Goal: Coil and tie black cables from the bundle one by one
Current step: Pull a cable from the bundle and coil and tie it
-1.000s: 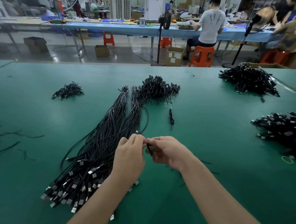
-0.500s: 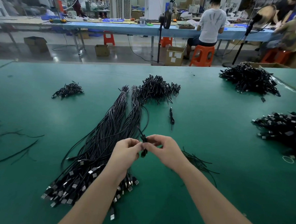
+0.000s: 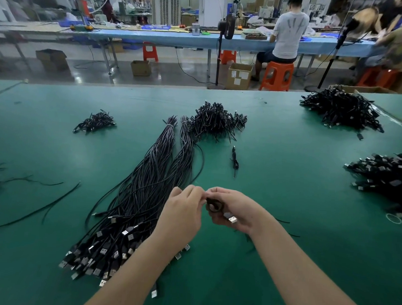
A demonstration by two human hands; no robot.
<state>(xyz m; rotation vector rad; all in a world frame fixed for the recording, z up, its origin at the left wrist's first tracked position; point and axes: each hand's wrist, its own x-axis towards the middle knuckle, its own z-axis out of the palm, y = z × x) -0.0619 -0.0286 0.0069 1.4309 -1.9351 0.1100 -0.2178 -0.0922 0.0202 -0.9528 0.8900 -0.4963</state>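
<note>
Counter, green-surfaced, filling the lower field of the head view; a long blue bench with seated workers and orange stools lies beyond its far edge at 12 o'clock. Bundle of straight black cables, the largest item on the counter, running from 11 o'clock of the hands down to 7 o'clock, where its silver-tipped USB plugs fan out; the left forearm crosses over its plug end. Heap of finished coils at 2 o'clock near the far right corner; second heap at 3 o'clock by the right edge. Pile of black ties at 12 o'clock, touching the far tip of the bundle; smaller pile at 10 o'clock, well apart. Loose strands at 9 o'clock. Single tied cable just beyond the hands at 12 o'clock. Left hand and right hand meet at centre, above the counter. Coiled cable held between them as a small black loop, its USB plug lying against the right palm. Right fingers curled round the coil; left fingers pinched together at the coil's left edge, on what appears to be the tie, too small to tell
</note>
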